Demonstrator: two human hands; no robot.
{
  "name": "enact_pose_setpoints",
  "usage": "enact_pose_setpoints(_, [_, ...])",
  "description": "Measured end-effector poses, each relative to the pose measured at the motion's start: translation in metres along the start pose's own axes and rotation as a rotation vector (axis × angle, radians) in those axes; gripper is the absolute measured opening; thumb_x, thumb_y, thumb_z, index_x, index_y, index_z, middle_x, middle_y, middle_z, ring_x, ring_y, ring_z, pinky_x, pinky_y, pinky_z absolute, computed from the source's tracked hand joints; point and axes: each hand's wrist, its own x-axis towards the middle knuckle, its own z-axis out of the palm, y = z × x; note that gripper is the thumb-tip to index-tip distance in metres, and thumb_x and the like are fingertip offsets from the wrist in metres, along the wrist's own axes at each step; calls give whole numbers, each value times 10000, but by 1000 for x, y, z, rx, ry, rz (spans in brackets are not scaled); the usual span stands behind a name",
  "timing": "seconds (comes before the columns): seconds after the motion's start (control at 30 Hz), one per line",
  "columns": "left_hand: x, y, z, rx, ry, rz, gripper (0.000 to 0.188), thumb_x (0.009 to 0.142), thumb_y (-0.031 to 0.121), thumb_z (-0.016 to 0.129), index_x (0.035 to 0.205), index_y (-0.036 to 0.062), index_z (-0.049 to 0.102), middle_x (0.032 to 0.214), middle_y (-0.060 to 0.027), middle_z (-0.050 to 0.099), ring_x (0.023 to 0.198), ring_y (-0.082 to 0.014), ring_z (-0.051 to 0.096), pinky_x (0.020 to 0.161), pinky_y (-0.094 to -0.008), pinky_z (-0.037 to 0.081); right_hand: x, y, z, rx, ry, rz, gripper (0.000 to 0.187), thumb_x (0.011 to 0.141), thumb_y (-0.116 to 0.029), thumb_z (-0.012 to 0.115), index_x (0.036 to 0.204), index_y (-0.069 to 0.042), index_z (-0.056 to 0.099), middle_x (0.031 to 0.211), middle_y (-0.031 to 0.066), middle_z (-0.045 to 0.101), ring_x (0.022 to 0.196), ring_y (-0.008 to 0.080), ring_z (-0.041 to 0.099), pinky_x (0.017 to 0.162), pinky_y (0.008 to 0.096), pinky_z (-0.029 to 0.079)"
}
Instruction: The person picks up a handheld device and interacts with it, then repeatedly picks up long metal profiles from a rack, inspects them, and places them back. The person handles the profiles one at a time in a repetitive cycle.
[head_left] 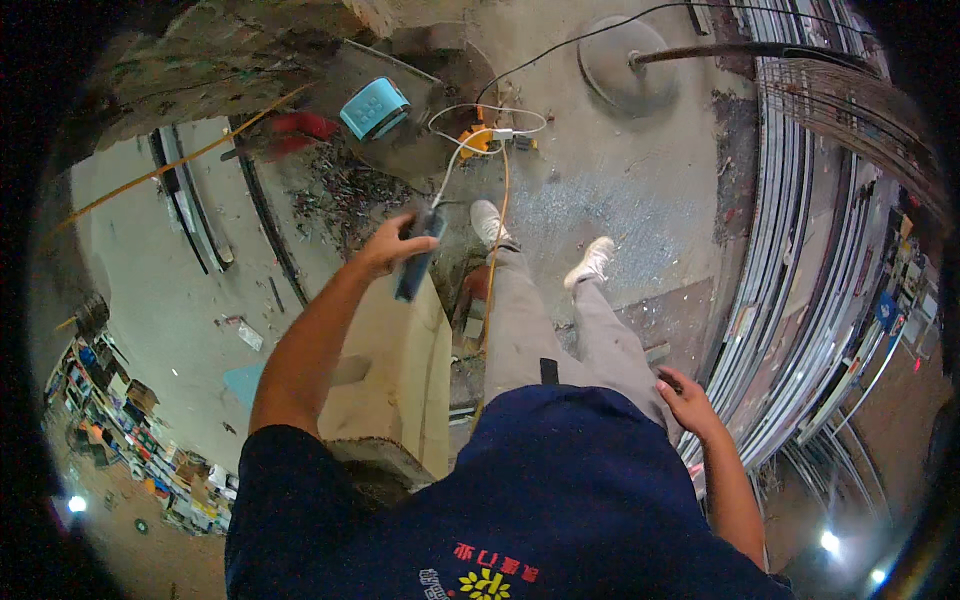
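My left hand (392, 246) is closed around the edge of a dark, flat phone (418, 262), held above a pale block-like surface. A white charging cable (449, 178) runs from the phone's far end and loops across the floor. It leads to a white charger plug (503, 134) beside an orange socket block (474, 140). My right hand (686, 400) hangs next to my right thigh, its fingers loosely bent and apart, with nothing visible in it.
A light-blue box-like device (375, 107) sits beyond my left hand, near scattered metal scraps (345, 195). Long metal profiles (775, 210) are stacked along the right. A round base with a pole (625, 65) stands at the far side. Orange and black cords cross the floor.
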Motion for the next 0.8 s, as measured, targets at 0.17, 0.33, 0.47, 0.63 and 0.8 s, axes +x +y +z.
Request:
enact_pose_setpoints(0.17, [-48,23,83,-383,-9,113,449,823,332,713,1138,45,571,952,-6,565,867,-102,526,774,-260,430,22,19,-32,-46,18,-84,514,945,-351,584,1308,8,524,1184,183,633,1066,264,617,925,360,477])
enact_pose_setpoints(0.33, [-92,73,145,-546,103,133,398,835,378,702,1048,71,564,856,-12,572,752,-112,563,674,-262,467,62,63,-65,-71,16,-239,528,932,-385,597,1297,-8,540,1178,175,644,1019,259,641,885,357,495])
enact_pose_setpoints(0.47, [-122,97,188,-691,184,215,398,839,391,699,1038,76,557,839,-39,587,689,-140,590,631,-290,501,76,58,-103,-156,51,-271,548,916,-406,607,1294,-14,543,1160,191,651,1040,281,639,886,369,496])
enact_pose_setpoints(0.63, [-126,98,232,-703,326,353,391,846,356,704,1055,66,545,870,-39,575,747,-136,568,658,-274,481,101,85,-144,-166,157,-354,559,898,-442,607,1253,-11,583,1134,200,662,1025,303,646,883,380,497])
enact_pose_setpoints(0.8, [-134,107,260,-671,422,402,474,795,278,747,1134,56,501,955,-55,558,835,-159,550,712,-307,474,98,95,-160,-223,175,-320,537,910,-409,608,1251,5,579,1134,196,659,1055,285,627,918,373,474])
